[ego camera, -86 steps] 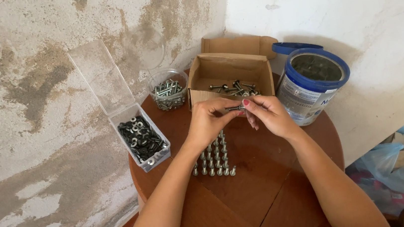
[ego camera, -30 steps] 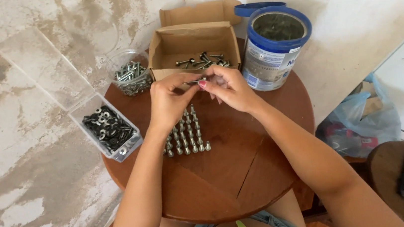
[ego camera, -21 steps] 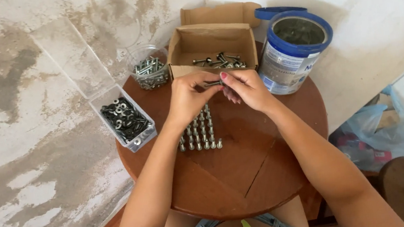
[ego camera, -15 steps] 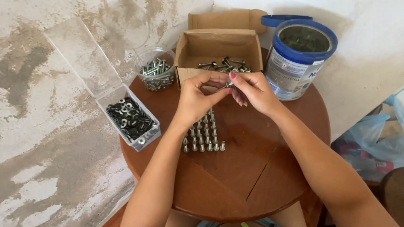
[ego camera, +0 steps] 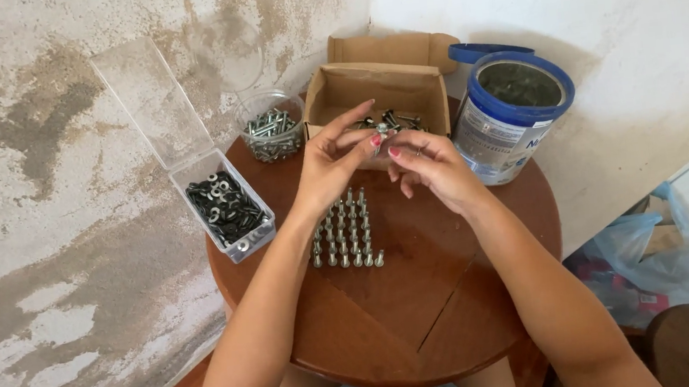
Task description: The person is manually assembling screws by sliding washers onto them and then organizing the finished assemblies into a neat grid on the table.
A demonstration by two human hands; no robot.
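My left hand (ego camera: 331, 162) and my right hand (ego camera: 431, 167) meet above the round wooden table (ego camera: 424, 296), fingertips pinching a small metal bolt (ego camera: 379, 133) between them. Just below the hands, several bolts stand upright in neat rows (ego camera: 347, 229) on the tabletop. Behind the hands is an open cardboard box (ego camera: 377, 96) holding loose bolts.
A clear plastic box (ego camera: 225, 206) of dark washers, lid open, sits at the table's left edge. A clear cup (ego camera: 271, 126) of screws stands at the back, a blue-rimmed tin (ego camera: 512, 120) at the right. A plastic bag (ego camera: 650, 259) lies on the floor by the white wall.
The head camera has shifted, so the table sits differently in view. My hands stay together on the bolt in front of the cardboard box, with my left fingers now spread more.
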